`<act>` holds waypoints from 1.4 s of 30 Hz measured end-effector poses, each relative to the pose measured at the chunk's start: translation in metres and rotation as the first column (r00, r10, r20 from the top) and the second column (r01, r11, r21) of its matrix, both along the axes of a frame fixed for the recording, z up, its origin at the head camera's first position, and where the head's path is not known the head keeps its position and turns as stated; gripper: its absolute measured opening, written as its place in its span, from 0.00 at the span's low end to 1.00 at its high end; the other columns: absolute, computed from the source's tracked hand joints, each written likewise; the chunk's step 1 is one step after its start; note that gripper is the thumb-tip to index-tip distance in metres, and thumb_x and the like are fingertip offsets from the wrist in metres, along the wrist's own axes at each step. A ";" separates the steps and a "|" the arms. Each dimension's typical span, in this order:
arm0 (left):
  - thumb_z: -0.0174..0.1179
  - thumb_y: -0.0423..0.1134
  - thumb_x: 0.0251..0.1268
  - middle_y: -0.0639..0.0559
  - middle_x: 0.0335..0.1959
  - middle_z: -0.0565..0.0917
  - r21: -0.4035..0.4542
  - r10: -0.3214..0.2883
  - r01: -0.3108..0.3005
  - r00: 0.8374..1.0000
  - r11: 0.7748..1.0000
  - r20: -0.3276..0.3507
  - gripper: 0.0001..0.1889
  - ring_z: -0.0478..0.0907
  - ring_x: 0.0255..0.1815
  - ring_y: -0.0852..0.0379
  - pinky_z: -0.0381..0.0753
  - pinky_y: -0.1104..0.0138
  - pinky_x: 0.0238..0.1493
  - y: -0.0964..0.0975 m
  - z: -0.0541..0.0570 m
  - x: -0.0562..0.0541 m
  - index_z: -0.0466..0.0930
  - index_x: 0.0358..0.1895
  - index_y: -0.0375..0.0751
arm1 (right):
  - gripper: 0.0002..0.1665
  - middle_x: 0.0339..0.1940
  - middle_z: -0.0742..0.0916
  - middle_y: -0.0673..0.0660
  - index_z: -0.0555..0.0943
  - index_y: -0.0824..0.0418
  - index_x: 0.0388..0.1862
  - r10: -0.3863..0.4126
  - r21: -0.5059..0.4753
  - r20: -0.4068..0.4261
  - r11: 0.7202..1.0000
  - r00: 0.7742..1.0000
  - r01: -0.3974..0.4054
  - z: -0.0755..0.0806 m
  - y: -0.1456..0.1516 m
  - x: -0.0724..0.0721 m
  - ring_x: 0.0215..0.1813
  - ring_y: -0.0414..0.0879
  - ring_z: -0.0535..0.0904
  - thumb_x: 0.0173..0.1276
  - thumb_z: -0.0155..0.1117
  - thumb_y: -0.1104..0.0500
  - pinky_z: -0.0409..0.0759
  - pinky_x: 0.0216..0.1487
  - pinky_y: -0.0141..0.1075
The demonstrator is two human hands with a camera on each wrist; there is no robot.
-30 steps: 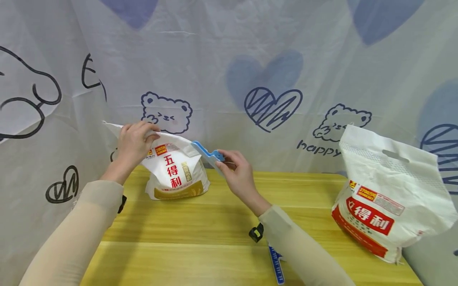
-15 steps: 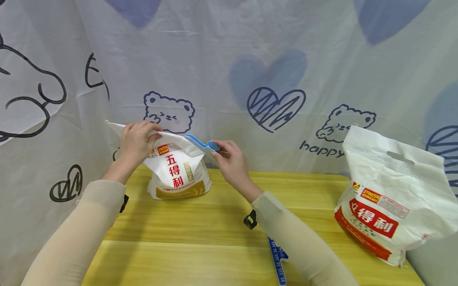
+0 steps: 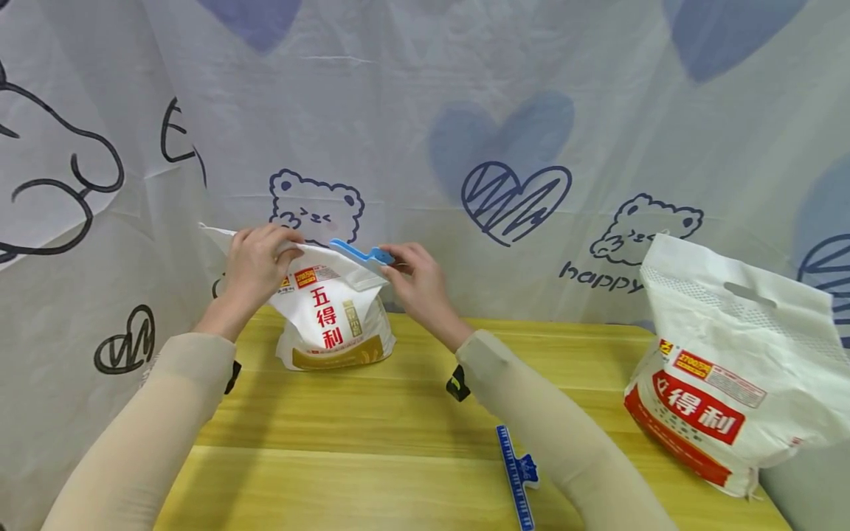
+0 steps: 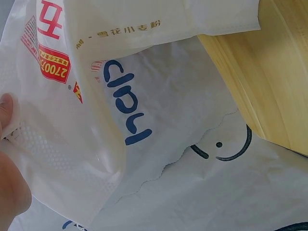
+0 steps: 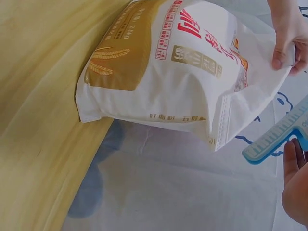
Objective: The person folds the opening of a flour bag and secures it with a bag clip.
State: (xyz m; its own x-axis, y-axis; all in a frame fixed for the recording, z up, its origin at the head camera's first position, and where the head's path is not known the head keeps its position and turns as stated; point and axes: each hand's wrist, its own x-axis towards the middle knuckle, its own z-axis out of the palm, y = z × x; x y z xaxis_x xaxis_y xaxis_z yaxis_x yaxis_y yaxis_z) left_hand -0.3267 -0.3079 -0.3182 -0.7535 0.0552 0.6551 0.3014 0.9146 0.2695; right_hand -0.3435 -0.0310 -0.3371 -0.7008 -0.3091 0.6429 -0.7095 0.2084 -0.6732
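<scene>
A white flour bag [image 3: 332,317] with red characters and a gold band stands on the table at left centre. My left hand [image 3: 257,258] grips its upper edge, drawing the top out flat; the bag's side fills much of the left wrist view. My right hand [image 3: 420,284] pinches a light blue bag clip [image 3: 353,252] by its handle. The head view has the clip lying along the right part of the bag's top edge. From the right wrist, the clip [image 5: 272,139] shows a gap to the bag's folded corner [image 5: 221,127].
Nearer me on the wooden table [image 3: 332,472], a dark blue bag clip [image 3: 516,476] lies beside my right forearm. A second white flour bag [image 3: 704,398], with a red band and handle slot, stands at the right. A printed curtain [image 3: 412,147] hangs behind.
My right hand has moved left and up with the light blue clip, bringing it along the bag's top edge. My left hand keeps its grip. More of the dark blue clip shows.
</scene>
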 end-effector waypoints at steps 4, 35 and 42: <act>0.67 0.31 0.70 0.41 0.50 0.87 -0.006 0.005 -0.005 1.000 1.000 -0.004 0.09 0.80 0.58 0.38 0.61 0.40 0.77 -0.001 0.000 -0.001 0.85 0.50 0.40 | 0.19 0.53 0.83 0.64 0.82 0.68 0.61 0.017 0.033 0.018 0.999 1.000 -0.018 0.005 -0.008 -0.006 0.54 0.52 0.84 0.73 0.67 0.67 0.83 0.58 0.28; 0.70 0.31 0.67 0.41 0.51 0.87 -0.004 -0.005 0.005 1.000 1.000 -0.021 0.09 0.81 0.58 0.39 0.63 0.40 0.76 -0.002 0.000 -0.002 0.85 0.48 0.39 | 0.09 0.36 0.87 0.57 0.91 0.64 0.45 -0.077 -0.006 0.034 0.997 0.996 0.077 0.000 -0.048 -0.036 0.40 0.46 0.85 0.67 0.74 0.65 0.84 0.41 0.25; 0.70 0.31 0.66 0.40 0.51 0.87 0.002 0.000 0.000 1.000 1.000 -0.028 0.10 0.81 0.57 0.38 0.63 0.40 0.76 -0.002 0.000 -0.002 0.84 0.48 0.38 | 0.08 0.37 0.87 0.56 0.91 0.63 0.45 -0.080 -0.008 0.047 0.997 0.996 0.081 -0.005 -0.054 -0.039 0.40 0.46 0.84 0.67 0.74 0.66 0.85 0.40 0.25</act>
State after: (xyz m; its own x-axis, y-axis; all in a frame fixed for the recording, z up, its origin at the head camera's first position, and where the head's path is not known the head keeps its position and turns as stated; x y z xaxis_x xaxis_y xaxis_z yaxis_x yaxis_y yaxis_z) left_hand -0.3283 -0.3102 -0.3183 -0.7347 0.0538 0.6762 0.3085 0.9143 0.2625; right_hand -0.3829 -0.0854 -0.3425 -0.7525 -0.2444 0.6116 -0.6585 0.2568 -0.7074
